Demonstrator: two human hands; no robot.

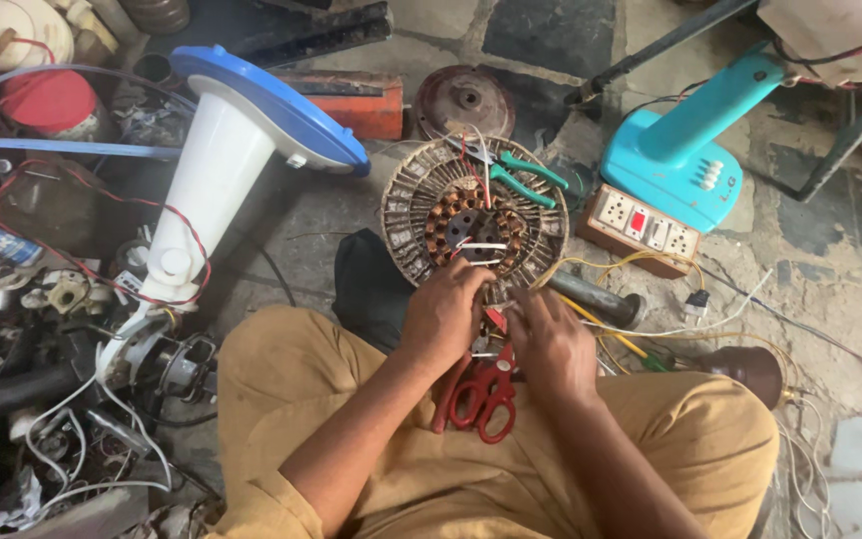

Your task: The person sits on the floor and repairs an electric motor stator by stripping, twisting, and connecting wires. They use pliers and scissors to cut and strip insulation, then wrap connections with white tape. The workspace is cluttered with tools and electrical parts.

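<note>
A round motor stator (pixel 431 195) with copper windings lies on the stone floor in front of my knees. My left hand (pixel 444 314) rests on its near rim, fingers curled around something I cannot make out. Just to the right, my right hand (pixel 551 339) has its fingers pinched together at the same rim. What it pinches is hidden. Red-handled scissors (pixel 481 394) lie on my lap between the two hands. Green-handled pliers (pixel 521 178) sit on the stator's far right edge.
A white and blue fan stand (pixel 221 170) lies at the left amid motor parts and wires. A turquoise fan base (pixel 680 160) and a wooden switch board (pixel 641 228) are at the right. A dark hammer (pixel 596 296) and loose wires (pixel 730 319) lie nearby.
</note>
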